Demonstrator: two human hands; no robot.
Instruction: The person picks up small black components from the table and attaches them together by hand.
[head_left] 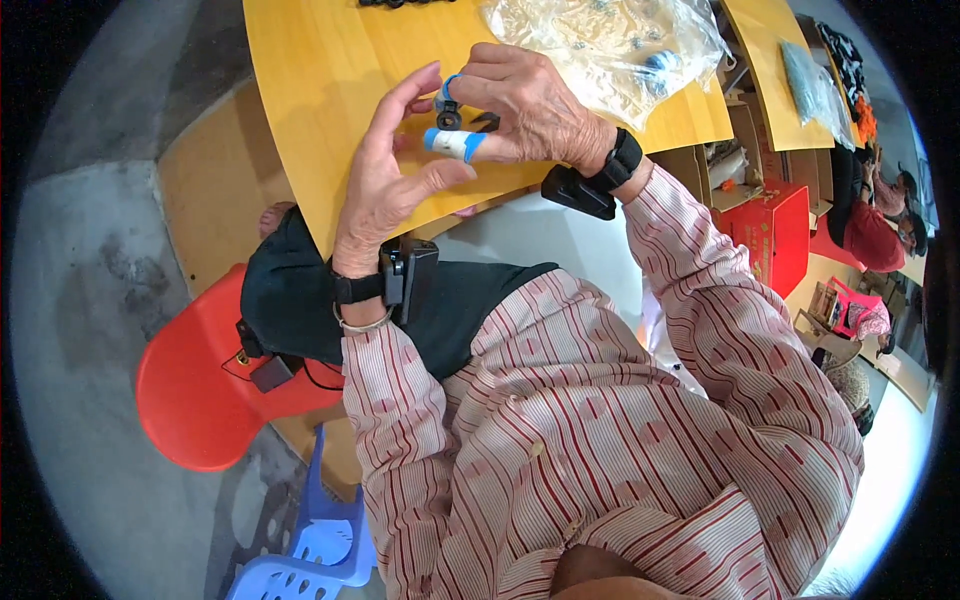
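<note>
Over the table's near edge, my right hand (535, 100) pinches a small black part with a round end (449, 118) between thumb and forefinger. Blue and white tape (455, 144) wraps the thumb, and blue tape also shows on the forefinger. A dark curved piece (486, 122) shows beside the part, under the same fingers; whether the two are joined I cannot tell. My left hand (375, 180) faces it with thumb and fingers apart, close to the part. Its far fingers are partly hidden, and nothing shows in its grasp.
On the yellow table (320, 60), a clear plastic bag (610, 50) with small pieces lies at the far right, and several black parts (405, 2) at the far edge. A red box (775, 235) stands at right, a red chair (200, 380) at left. Other people (880, 225) sit far right.
</note>
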